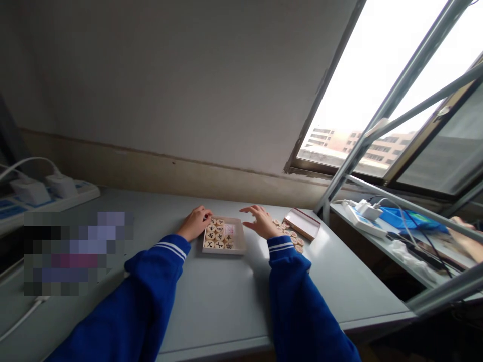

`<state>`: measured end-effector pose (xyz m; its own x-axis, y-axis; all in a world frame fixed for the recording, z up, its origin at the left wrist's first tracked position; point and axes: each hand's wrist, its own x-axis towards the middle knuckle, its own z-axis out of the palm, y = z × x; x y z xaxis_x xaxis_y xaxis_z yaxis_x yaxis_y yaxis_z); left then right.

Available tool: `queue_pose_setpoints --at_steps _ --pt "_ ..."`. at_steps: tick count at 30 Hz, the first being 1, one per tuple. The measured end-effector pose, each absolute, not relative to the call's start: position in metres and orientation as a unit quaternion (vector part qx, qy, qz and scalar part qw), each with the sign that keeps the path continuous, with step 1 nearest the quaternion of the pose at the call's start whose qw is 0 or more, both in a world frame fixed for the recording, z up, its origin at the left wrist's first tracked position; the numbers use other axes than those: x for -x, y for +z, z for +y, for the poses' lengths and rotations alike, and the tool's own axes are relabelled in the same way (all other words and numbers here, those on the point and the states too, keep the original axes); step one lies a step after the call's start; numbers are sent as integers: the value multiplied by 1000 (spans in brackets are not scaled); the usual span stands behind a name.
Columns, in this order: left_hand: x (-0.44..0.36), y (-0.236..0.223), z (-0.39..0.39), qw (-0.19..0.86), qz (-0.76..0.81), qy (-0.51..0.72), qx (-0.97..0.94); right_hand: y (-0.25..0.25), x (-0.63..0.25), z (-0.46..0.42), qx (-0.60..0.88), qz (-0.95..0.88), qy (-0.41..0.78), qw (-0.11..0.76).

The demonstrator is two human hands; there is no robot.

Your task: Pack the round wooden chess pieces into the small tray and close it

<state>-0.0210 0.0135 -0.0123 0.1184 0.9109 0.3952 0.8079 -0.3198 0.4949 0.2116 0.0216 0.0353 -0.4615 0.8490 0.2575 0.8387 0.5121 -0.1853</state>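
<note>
left hand: the left hand (195, 223) sits right against the left edge of the box (223, 249), fingers curled loosely, tips touching the rim near the far-left corner. Not gripping anything as far as I can see.
right hand: the right hand (261, 221) hovers just right of the box, palm down, fingers spread open, nothing held.
sleeves: both arms in blue sleeves with white cuff stripes.
worktop: pale grey worktop (211, 296), box sitting mid-way along its far side.
room: plain wall behind the box, open window (381, 85) up to its right, power strip (49, 193) way off to its left.
box contents: round wooden pieces (219, 235) with dark marks fill its left part.
loose stuff: more loose pieces (292, 235) right of the box, then the lid (302, 223) just past them.
</note>
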Motion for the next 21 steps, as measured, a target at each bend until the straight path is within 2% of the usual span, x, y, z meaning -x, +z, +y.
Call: queue_pose_setpoints --at_steps 4,12,16,21 --pt "21 -11 13 73 588 324 -737 38 -184 8 370 -919 99 99" --pt "21 -12 13 72 590 316 -740 35 -191 8 341 -913 211 72" --pt "22 -12 13 70 587 315 -743 34 -193 11 361 -912 155 116" --pt "22 -13 13 65 588 310 -744 39 -217 17 459 -868 57 180"
